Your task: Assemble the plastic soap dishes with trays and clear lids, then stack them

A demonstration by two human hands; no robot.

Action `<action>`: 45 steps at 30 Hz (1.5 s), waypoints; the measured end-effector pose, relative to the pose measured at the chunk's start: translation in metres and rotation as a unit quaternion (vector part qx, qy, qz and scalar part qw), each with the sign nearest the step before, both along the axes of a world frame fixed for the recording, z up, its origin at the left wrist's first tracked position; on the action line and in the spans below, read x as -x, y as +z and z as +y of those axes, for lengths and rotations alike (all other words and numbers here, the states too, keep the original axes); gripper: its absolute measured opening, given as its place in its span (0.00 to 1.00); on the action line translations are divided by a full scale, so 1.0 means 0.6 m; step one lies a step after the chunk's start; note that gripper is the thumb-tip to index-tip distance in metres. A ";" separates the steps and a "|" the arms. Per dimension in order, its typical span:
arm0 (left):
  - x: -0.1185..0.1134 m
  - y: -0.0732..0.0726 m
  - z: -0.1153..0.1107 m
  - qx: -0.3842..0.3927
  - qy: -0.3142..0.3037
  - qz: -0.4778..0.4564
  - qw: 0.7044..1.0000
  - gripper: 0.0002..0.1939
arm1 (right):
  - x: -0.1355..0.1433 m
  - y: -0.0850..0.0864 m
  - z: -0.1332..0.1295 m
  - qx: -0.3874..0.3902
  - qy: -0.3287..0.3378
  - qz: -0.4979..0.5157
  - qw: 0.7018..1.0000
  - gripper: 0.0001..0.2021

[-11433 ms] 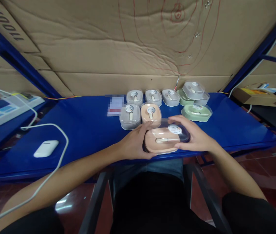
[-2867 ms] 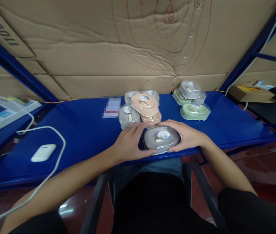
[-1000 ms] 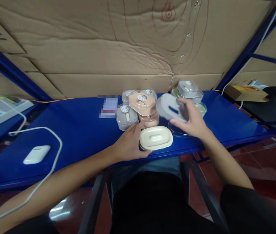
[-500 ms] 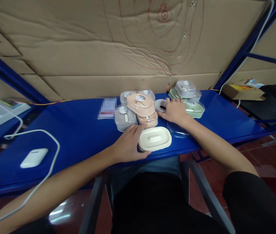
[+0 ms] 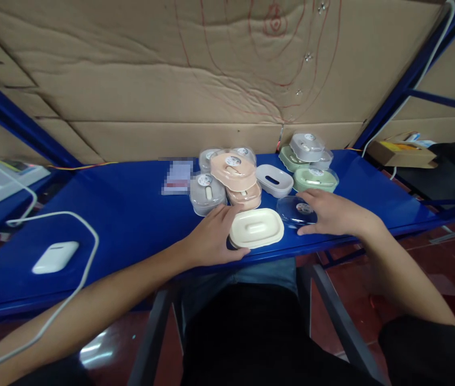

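My left hand [image 5: 213, 236] is closed around the left end of a cream soap dish [image 5: 257, 228], thumb at its near edge and fingers at its far edge. The dish lies at the table's front with a raised oval in its middle. To its right is a clear plastic lid [image 5: 293, 212] with a round label. My right hand [image 5: 332, 212] grips that lid's right end, fingers at the far rim and thumb at the near one. Behind the lid lies a light grey tray [image 5: 275, 180] with a dark oval slot, touched by neither hand.
Lidded soap boxes stand close behind: a peach one [image 5: 233, 170] on top of a pile, a grey one [image 5: 207, 194], and a green one [image 5: 315, 179] at right. On the blue table [image 5: 131, 214] a white earbud case [image 5: 56, 257] lies left, near a white cable [image 5: 90, 262].
My right hand has left the grey tray, now fully visible, and moved right and nearer to the clear lid. My left hand stays on the cream soap dish.
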State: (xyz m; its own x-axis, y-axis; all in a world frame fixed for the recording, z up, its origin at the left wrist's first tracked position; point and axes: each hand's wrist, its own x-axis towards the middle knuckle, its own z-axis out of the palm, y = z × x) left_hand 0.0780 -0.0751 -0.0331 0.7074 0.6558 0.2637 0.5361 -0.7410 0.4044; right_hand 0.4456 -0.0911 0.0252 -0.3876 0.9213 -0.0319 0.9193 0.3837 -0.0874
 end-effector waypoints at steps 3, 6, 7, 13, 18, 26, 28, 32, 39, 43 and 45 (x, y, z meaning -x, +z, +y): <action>0.000 0.000 0.000 -0.001 0.002 0.005 1.000 0.47 | -0.021 -0.007 -0.016 0.019 0.001 0.014 1.000 0.47; -0.001 0.001 -0.001 -0.001 -0.002 0.003 1.000 0.46 | -0.021 0.007 -0.015 -0.031 -0.029 0.029 0.999 0.47; -0.001 0.002 -0.001 0.001 -0.003 0.003 1.000 0.46 | -0.014 0.016 -0.008 -0.062 -0.052 0.028 0.996 0.47; 0.001 0.004 0.001 0.008 -0.002 0.007 1.000 0.47 | 0.083 0.045 0.100 -0.121 -0.170 -0.046 0.977 0.47; 0.000 0.006 0.001 0.010 -0.009 0.012 1.000 0.46 | 0.136 0.031 0.172 -0.070 -0.164 -0.073 0.981 0.41; 0.000 0.004 0.000 0.001 -0.010 0.016 1.000 0.46 | 0.136 0.009 0.172 -0.042 -0.165 -0.072 0.983 0.44; 0.000 0.003 0.001 0.000 -0.010 0.018 1.000 0.46 | 0.137 0.005 0.171 -0.040 -0.160 -0.066 0.984 0.43; 0.000 0.003 0.001 -0.003 -0.007 0.018 1.000 0.47 | 0.138 0.002 0.170 -0.059 -0.162 -0.051 0.984 0.47; 0.002 0.003 0.001 0.004 -0.009 0.006 1.000 0.47 | 0.138 0.010 0.177 -0.076 -0.155 -0.042 0.984 0.50; 0.001 0.005 0.000 0.000 -0.010 0.012 1.000 0.47 | 0.147 0.012 0.175 -0.040 -0.161 -0.053 0.985 0.46; 0.001 0.007 -0.001 0.002 -0.011 0.017 1.000 0.46 | 0.150 0.011 0.173 -0.035 -0.167 -0.052 0.984 0.46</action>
